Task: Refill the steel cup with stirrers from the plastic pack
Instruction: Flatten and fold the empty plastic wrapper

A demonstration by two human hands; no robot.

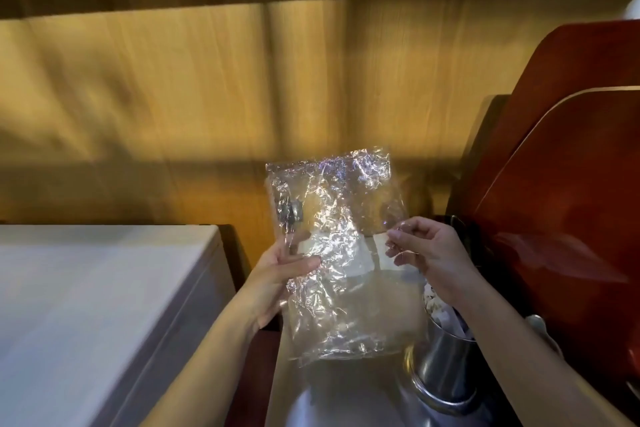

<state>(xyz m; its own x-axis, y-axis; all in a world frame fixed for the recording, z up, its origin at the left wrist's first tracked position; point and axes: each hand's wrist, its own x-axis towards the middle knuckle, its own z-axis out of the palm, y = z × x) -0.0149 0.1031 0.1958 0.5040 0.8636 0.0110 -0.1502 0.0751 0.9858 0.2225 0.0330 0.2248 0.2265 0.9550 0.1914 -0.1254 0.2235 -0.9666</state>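
I hold a crinkled clear plastic pack upright in front of me with both hands. My left hand grips its left edge, thumb across the front. My right hand pinches the right edge between thumb and fingers. The pack looks see-through and nearly flat; I cannot make out stirrers inside it. Below my right forearm stands the steel cup, with pale wrapped items sticking out of its top.
A white box-like surface fills the lower left. A wooden panel wall rises behind. Dark red curved boards stand at the right. A rounded steel object sits below the pack.
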